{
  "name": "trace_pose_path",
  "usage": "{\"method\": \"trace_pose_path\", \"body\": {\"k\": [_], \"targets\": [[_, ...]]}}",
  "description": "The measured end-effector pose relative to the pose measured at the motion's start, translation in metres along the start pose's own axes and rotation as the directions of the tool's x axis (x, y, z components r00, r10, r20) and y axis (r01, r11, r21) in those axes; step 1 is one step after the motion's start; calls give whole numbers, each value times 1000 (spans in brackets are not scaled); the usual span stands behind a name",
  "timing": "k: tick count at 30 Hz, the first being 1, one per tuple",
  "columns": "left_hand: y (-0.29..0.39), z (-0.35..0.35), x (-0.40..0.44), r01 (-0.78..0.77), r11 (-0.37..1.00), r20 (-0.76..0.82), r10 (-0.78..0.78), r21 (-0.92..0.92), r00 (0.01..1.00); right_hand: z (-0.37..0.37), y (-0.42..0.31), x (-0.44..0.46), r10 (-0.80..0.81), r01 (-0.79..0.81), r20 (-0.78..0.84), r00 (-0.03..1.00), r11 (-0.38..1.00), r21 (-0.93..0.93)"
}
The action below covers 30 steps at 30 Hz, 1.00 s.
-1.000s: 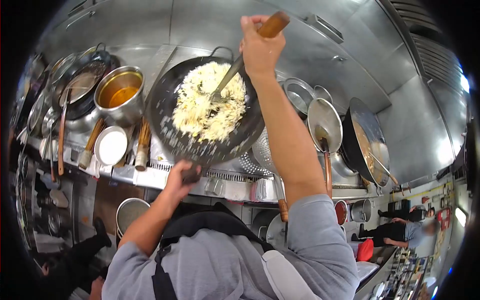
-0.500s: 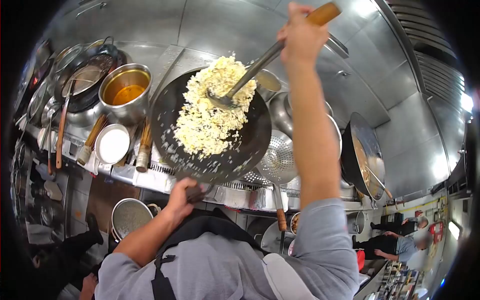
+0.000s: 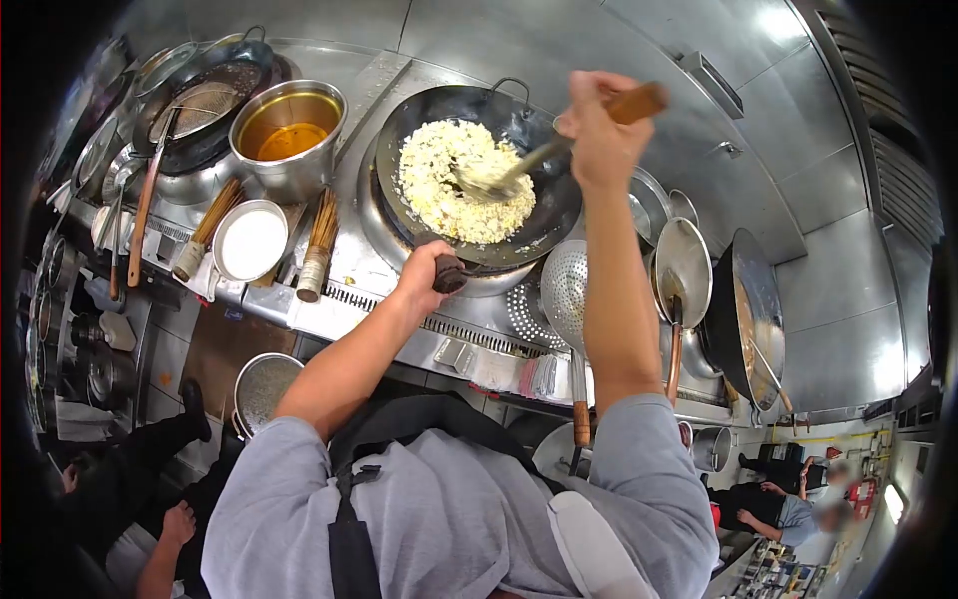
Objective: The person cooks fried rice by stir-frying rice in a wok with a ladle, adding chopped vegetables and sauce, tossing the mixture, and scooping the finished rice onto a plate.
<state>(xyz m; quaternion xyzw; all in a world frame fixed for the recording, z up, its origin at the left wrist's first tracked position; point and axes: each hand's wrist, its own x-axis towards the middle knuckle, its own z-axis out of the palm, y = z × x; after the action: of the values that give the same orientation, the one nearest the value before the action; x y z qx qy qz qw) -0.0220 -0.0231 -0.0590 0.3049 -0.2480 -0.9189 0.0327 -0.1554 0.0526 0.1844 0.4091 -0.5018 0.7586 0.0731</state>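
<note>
My left hand (image 3: 424,275) is closed around the dark, wrapped handle of a black wok (image 3: 554,190). The wok sits over a burner, its far loop handle toward the wall. Pale fried rice with yellow bits (image 3: 429,170) is heaped in the middle of it. Above the wok's right side, my right hand (image 3: 604,135) grips the wooden handle of a metal ladle (image 3: 534,160). The ladle's head is blurred and down in the rice.
To the left stand a steel pot (image 3: 299,165) of orange liquid, a bowl of white grains (image 3: 222,265) and bamboo brushes (image 3: 321,240). A perforated skimmer (image 3: 567,290) and a second wok (image 3: 723,334) are at right. Other people (image 3: 743,509) stand farther off.
The wok has tipped back from a tilt and moved away from me onto the burner. The tossed rice has settled inside it. My right hand has lowered with the ladle.
</note>
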Motion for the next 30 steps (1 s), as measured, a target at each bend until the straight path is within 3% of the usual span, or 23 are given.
{"method": "trace_pose_path", "body": {"k": [2, 3, 6, 9, 12, 15, 18, 22, 24, 25, 28, 29, 30], "targets": [[1, -2, 11, -21, 1000, 22, 21, -20, 1000, -1, -43, -1, -33, 30, -61, 998, 998, -52], [-1, -4, 14, -27, 999, 37, 28, -28, 999, -8, -33, 2, 11, -15, -35, 999, 992, -122], [-4, -2, 8, -23, 999, 23, 23, -33, 999, -49, 17, 71, 104, -109, -72, 992, 991, -73], [-3, 5, 0, -36, 999, -49, 35, -35, 998, -73, 12, 117, -50, 112, -403, 914, 985, 132], [-5, 5, 1, -43, 998, -30, 41, -43, 999, -45, 58, 48, -80, 101, -300, 951, 993, 54], [-2, 3, 12, -36, 998, -4, 35, -44, 999, -21, 26, 51, 173, -172, 2, 985, 980, 101], [-4, 8, 5, -46, 998, -37, 44, -47, 998, 0, -60, 50, 119, -118, -10, 993, 992, 44], [-5, -6, 11, -13, 1000, 78, 13, -10, 997, -22, -18, 27, 174, -169, -35, 984, 979, 110], [-4, 2, 2, -39, 999, -22, 39, -35, 999, -11, 30, 53, 113, -104, -86, 990, 989, 107], [-5, 2, 0, -40, 999, -25, 39, -27, 999, 0, 20, 57, -10, 17, -92, 996, 997, 69], [-7, 6, 0, -55, 998, -14, 55, -42, 998, 15, -50, 11, -31, 31, -3, 1000, 999, 14], [-5, 7, -2, -65, 997, -5, 65, -43, 998, 21, -43, -9, -98, 101, -57, 994, 994, 51], [-3, 6, -2, -68, 997, 4, 69, -40, 998, 20, -8, -14, -46, 46, -63, 997, 999, 7]]}}
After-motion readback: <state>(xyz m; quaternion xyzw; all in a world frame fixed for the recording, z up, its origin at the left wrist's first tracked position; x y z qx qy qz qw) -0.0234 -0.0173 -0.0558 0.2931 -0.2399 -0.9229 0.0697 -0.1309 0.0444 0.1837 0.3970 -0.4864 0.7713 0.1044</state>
